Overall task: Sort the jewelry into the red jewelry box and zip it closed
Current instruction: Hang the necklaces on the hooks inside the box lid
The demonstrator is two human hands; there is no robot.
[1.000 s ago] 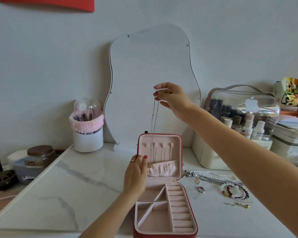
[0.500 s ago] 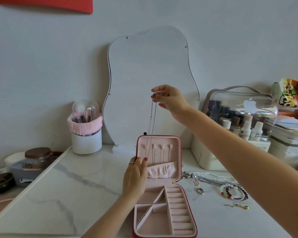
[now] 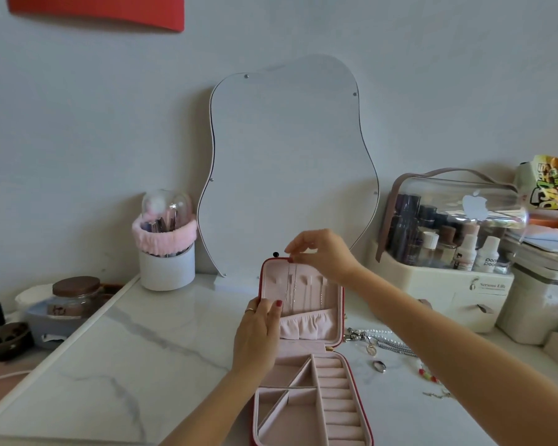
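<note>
Right hand (image 3: 322, 254) pinching the top of a thin chain necklace (image 3: 291, 292) at the upper rim of the upright lid, likely to seat it on a hook. Left hand (image 3: 260, 329) pressed against the lid's left edge, fingers closed on it, thumb inside, apparently steadying it open. Chain hanging down the lid's pink lining between both hands, lower end near the gathered pocket. Red jewelry box (image 3: 306, 403) open near the front edge of the marble surface (image 3: 136, 355), tray compartments bare. Remaining jewelry (image 3: 384, 346) loose just right of the box.
</note>
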